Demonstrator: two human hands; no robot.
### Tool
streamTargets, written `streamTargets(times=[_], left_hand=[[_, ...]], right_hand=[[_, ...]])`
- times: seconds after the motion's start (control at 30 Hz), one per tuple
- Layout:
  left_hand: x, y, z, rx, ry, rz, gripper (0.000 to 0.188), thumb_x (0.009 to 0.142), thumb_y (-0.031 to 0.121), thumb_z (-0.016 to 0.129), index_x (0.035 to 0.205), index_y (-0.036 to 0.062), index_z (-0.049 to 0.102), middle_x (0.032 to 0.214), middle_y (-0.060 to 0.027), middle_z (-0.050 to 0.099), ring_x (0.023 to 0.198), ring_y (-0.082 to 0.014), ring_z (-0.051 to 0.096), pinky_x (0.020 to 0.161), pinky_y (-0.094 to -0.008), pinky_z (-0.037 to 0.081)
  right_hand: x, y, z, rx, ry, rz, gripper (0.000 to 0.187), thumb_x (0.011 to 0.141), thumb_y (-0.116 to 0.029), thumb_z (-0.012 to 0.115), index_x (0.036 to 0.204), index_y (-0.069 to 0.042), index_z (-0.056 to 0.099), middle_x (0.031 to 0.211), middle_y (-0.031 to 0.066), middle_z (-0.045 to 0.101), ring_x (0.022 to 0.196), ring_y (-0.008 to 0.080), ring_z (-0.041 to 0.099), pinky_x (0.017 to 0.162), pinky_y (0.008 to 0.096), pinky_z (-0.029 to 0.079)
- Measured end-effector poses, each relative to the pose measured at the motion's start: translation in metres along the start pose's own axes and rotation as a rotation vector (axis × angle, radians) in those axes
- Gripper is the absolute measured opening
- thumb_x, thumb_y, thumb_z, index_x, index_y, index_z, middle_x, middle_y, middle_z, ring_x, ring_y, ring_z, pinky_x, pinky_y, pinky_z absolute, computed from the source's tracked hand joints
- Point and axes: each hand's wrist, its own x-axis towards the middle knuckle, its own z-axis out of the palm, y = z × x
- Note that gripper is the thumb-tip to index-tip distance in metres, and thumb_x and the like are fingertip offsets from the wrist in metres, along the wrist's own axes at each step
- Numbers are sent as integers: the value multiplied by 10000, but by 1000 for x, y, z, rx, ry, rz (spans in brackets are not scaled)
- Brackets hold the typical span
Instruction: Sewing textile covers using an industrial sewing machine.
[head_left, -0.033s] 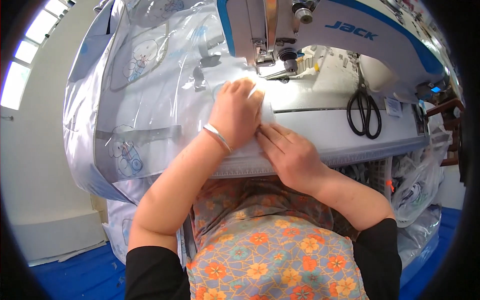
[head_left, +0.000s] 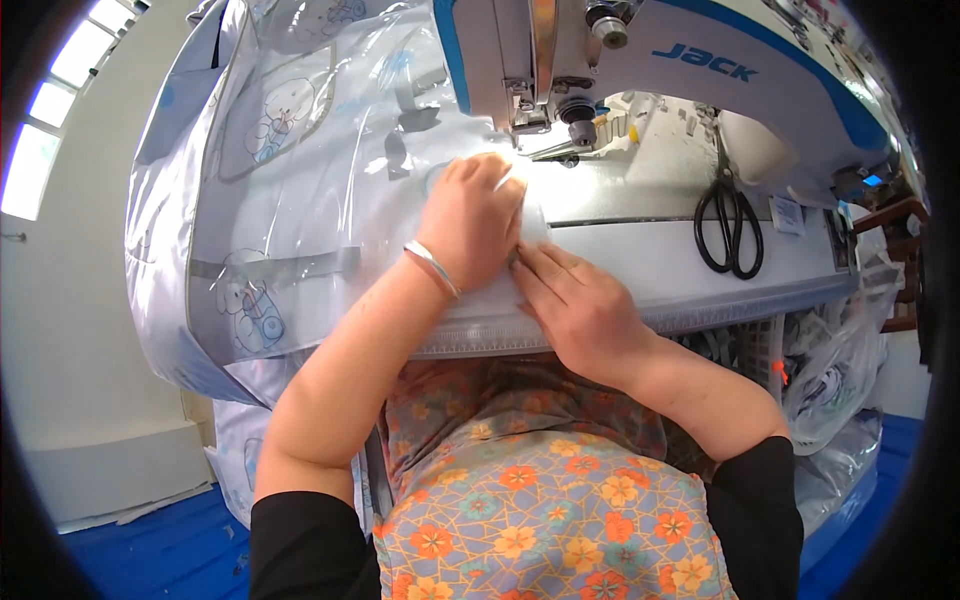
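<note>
Pale fabric with blue cartoon-animal prints, under a glossy clear plastic layer (head_left: 300, 200), covers the left of the sewing table. Its edge runs up to the presser foot (head_left: 530, 128) of a white and blue sewing machine (head_left: 690, 55). My left hand (head_left: 468, 215), with a silver bangle at the wrist, is closed on the fabric edge just in front of the foot, fingers curled down on it. Directly below, my right hand (head_left: 585, 305) pinches the same edge, fingers pressed together and thumb hidden. The fingertips of both hands nearly meet.
Black-handled scissors (head_left: 728, 225) lie on the machine bed to the right. A ruler strip (head_left: 620, 330) runs along the table's front edge. Below right are a pale plastic basket (head_left: 760, 350) and a clear plastic bag (head_left: 830, 390). More printed fabric (head_left: 235, 450) hangs below left.
My left hand and the fabric under it have shifted very slightly to the left. My right hand stays almost where it was, its fingertips still at the edge.
</note>
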Motion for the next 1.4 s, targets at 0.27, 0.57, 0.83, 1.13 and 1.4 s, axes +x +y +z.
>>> streamTargets(times=[0.27, 0.57, 0.83, 1.13, 1.4], left_hand=[[-1, -5, -15, -176, -74, 138, 182, 837, 108, 683, 1006, 43, 704, 1114, -112, 689, 1042, -313, 657, 889, -403, 538], [-43, 64, -18, -58, 58, 75, 286, 769, 119, 688, 1045, 49, 665, 1074, -73, 642, 960, -258, 635, 815, -382, 533], [-44, 85, -4, -6, 68, -17, 284, 730, 81, 639, 1013, 64, 646, 864, -39, 532, 766, -205, 565, 680, -351, 501], [-51, 81, -4, -68, 178, 32, 279, 703, 63, 656, 981, 38, 661, 892, -41, 578, 766, -189, 591, 668, -314, 510], [-51, 77, -6, -161, 220, 41, 342, 644, 86, 648, 975, 1, 663, 906, -65, 581, 732, -189, 576, 624, -305, 497]], right_hand=[[4, 2, 2, 53, -33, 47, 470, 823, -150, 741, 1251, 2, 622, 1266, 178, 643, 1165, 354, 632, 984, 426, 521], [-67, 113, -97, -224, 117, 465, 304, 878, -36, 683, 1178, -63, 637, 1130, 103, 655, 898, 273, 662, 815, 346, 528], [-80, 143, -140, 239, -91, 951, 647, 812, 92, 570, 1432, -77, 489, 1003, 45, 604, 869, 111, 600, 786, 242, 476], [14, 120, -160, 604, -1045, 755, 844, 710, -567, 819, 1371, -107, 564, 907, 65, 642, 820, 178, 587, 756, 344, 461], [85, 115, -124, 467, -1352, 613, 600, 789, -366, 840, 1276, -80, 636, 816, 56, 683, 742, 154, 590, 684, 318, 448]])
